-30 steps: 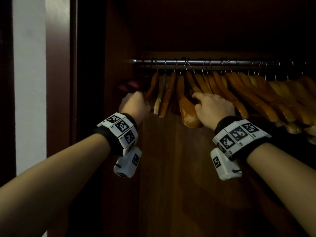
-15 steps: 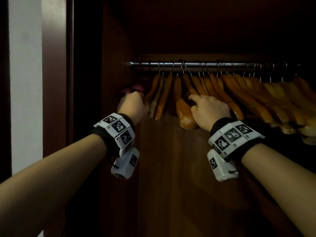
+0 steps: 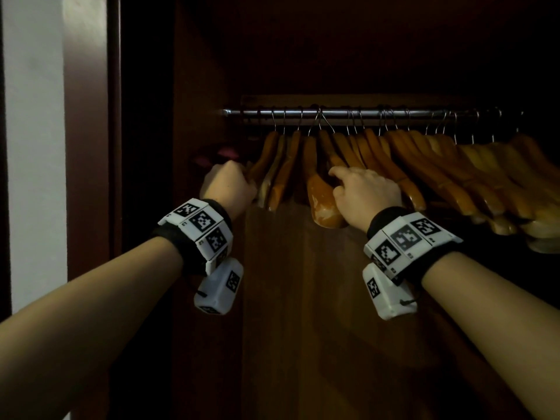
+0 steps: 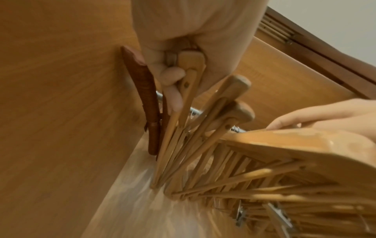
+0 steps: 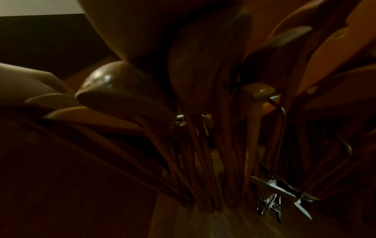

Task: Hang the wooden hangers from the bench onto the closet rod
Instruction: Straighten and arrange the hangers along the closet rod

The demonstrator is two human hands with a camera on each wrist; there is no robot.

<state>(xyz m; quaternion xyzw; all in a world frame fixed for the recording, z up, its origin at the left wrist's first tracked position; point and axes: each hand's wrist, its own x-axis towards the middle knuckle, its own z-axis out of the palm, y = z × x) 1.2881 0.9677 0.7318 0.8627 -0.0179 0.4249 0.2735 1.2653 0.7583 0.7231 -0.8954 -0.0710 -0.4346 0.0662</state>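
Gripping the end of the leftmost wooden hanger (image 4: 189,75), the left hand (image 3: 228,184) curls; the right hand (image 3: 365,190) rests loosely on hangers (image 3: 394,165) under the rod (image 3: 333,113).

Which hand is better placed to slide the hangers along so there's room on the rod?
Probably the right hand. It rests on the wooden hangers in the middle of the closet rod, beside a gap, and could push them rightward. The left hand grips hanger ends by the side wall, at the rod's end.
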